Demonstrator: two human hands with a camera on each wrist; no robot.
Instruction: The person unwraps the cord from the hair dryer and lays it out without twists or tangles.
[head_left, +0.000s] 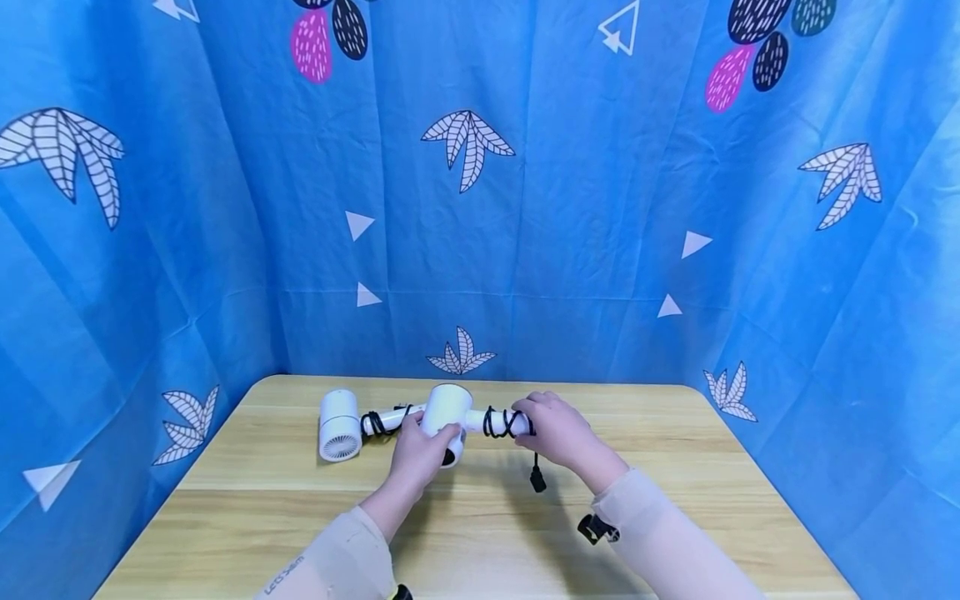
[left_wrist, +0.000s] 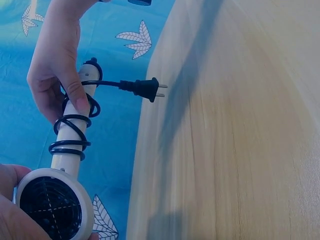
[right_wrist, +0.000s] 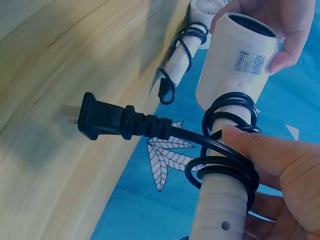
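Note:
A white hair dryer [head_left: 447, 406] is held above the table, its handle pointing right. My left hand [head_left: 420, 454] grips the barrel, with the thumb on the near side. Further right, my right hand [head_left: 558, 429] holds the handle, where a black power cord [right_wrist: 235, 107] is wound in several loops. From the coils hangs the cord's two-pin plug [left_wrist: 145, 89], loose in the air. A label [right_wrist: 250, 62] shows on the barrel in the right wrist view, and a dark round grille [left_wrist: 50, 206] faces the left wrist camera.
A second white hair dryer [head_left: 339, 425] lies on the wooden table [head_left: 480, 533] at the left, with its own black cord [right_wrist: 184, 42] wrapped round the handle. Blue patterned cloth [head_left: 480, 250] hangs behind the table and on both sides.

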